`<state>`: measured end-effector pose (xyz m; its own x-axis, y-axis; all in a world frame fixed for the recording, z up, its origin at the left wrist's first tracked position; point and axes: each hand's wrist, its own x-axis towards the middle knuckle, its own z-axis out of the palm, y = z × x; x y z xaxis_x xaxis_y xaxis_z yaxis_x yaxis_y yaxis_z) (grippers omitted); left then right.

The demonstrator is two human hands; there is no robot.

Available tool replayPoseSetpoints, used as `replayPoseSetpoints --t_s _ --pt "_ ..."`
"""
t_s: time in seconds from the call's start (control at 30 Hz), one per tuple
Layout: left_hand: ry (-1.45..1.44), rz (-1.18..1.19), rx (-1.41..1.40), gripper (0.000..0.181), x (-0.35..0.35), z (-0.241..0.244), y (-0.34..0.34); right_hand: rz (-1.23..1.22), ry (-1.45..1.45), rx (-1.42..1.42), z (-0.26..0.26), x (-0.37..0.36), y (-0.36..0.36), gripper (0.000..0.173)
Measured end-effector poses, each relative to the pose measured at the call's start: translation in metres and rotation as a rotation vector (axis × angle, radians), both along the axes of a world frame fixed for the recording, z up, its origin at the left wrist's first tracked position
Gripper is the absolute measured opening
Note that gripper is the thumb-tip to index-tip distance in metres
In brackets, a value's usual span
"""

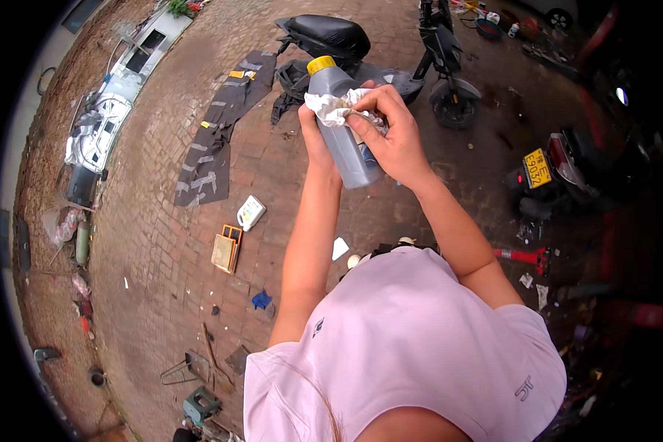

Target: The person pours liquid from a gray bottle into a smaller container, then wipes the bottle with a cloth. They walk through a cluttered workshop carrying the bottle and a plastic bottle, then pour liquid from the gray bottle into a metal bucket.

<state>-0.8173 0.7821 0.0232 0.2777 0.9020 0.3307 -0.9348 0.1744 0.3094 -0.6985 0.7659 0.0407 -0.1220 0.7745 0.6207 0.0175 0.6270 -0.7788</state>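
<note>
A grey plastic bottle (347,157) with a yellow screw cap (321,64) is held up in front of me, tilted, its cap end away from me. My left hand (316,138) grips it around its left side and back. Pressed against the near face of the bottle is a crumpled white paper or cloth wipe (331,109), pinched between the thumb and fingers of my right hand (389,130). Part of a label shows beside the right thumb. The far fingers of my left hand are mostly hidden behind the bottle and wipe.
A black scooter (331,36) stands ahead on brick paving, beside a dark taped sheet (210,149). At left lie a white jug (251,213) and an orange-framed filter (227,250). A second scooter (572,166) and a red metal tool (525,257) are at right.
</note>
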Motion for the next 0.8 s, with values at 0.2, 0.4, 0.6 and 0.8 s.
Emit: replayPoseSetpoints --t_s 0.2,0.4,0.6,0.8 --pt "0.331 0.251 -0.141 0.073 -0.028 0.003 0.011 0.146 -0.030 -0.064 -0.024 -0.002 -0.025 0.014" --pt "0.388 0.270 -0.122 0.043 -0.026 0.004 0.033 0.022 0.018 -0.024 0.007 -0.022 0.022 0.021" --pt "0.592 0.552 0.033 0.045 -0.038 0.024 0.040 0.074 -0.076 -0.080 -0.018 -0.013 0.011 0.022" --pt "0.804 0.692 -0.132 0.054 -0.019 0.002 0.054 0.040 -0.208 -0.066 -0.022 0.013 0.018 0.018"
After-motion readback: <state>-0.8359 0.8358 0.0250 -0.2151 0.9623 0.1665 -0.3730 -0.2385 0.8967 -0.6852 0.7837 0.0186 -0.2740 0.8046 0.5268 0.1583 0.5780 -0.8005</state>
